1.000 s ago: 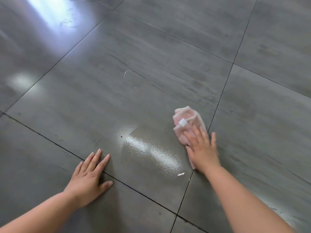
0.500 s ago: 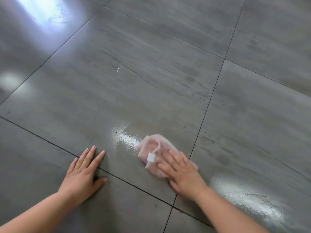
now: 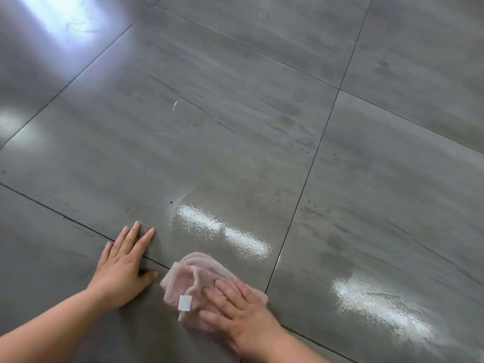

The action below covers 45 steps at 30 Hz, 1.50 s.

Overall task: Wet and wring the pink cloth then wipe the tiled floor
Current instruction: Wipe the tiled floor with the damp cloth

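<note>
The pink cloth (image 3: 192, 281) lies bunched on the grey tiled floor (image 3: 235, 127) near the bottom centre, a white label showing on its near side. My right hand (image 3: 243, 313) presses flat on top of it, fingers spread over the fabric. My left hand (image 3: 123, 265) rests palm down on the floor just left of the cloth, fingers apart, across a dark grout line. Wet glossy streaks (image 3: 222, 231) shine on the tile beyond the cloth.
Large grey tiles with dark grout lines fill the view. A second wet patch (image 3: 379, 310) glistens at the lower right. A small white fleck (image 3: 175, 105) lies on the centre tile. Bright window glare (image 3: 62, 19) reflects at the top left.
My right hand has dragged the cloth leftward and toward me, from beside the vertical grout line to next to my left hand, leaving a wet streak. The left hand has stayed planted.
</note>
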Motion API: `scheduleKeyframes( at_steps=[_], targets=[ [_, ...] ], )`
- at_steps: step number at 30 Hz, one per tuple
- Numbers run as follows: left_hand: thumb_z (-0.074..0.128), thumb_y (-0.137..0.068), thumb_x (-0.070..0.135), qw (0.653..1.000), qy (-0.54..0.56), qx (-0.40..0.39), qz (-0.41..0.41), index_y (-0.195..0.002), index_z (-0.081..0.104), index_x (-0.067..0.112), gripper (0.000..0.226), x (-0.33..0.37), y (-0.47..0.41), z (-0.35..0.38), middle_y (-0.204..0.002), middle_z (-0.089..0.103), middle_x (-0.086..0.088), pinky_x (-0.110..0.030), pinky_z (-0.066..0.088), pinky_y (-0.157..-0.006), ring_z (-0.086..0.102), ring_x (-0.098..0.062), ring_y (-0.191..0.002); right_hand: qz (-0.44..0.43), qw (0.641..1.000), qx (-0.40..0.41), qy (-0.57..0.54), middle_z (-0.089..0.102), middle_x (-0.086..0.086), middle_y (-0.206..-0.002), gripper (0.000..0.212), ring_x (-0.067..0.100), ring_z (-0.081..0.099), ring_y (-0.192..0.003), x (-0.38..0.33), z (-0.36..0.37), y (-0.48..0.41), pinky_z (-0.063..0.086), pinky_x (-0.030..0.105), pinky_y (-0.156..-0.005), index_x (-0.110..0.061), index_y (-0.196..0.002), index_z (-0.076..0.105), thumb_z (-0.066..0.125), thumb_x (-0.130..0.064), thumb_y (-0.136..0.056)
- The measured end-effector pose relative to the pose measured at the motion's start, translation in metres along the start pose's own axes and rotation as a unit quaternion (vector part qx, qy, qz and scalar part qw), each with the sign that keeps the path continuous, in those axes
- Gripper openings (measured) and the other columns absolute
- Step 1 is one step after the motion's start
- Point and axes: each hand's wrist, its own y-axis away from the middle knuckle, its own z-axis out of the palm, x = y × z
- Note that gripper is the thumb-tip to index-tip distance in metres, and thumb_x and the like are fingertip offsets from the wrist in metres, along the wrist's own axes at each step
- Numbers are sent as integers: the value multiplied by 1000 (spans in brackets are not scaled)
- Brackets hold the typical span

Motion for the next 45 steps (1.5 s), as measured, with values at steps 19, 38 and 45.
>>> scheduleKeyframes(
  at_steps=[19, 38, 45],
  targets=[
    [47, -89, 36, 999, -3, 34, 0, -145, 5, 23, 71, 0, -2, -1, -156, -5, 1, -30, 5, -119, -4, -16, -145, 114, 970, 193, -95, 61, -4, -127, 80, 10, 51, -124, -9, -1, -16, 35, 31, -103, -44, -79, 53, -22, -65, -61],
    [44, -91, 38, 999, 8, 36, -13, -145, 4, 21, 70, -34, -5, -9, -156, -4, -1, -29, 4, -118, -4, -16, -145, 395, 916, 12, -65, 38, 10, -140, 68, 38, 38, -125, 89, -30, -57, 44, 43, -97, -19, -130, 42, 41, -51, -70],
    [73, -70, 37, 997, 0, 77, 23, -137, 37, 19, 78, -46, -7, -7, -147, 35, -7, -46, 32, -108, 37, -27, -134, -23, 999, -38, -22, 54, -6, -131, 57, 19, 35, -126, 56, -12, -77, 25, 34, -105, -34, -119, 42, 55, -56, -67]
  ],
)
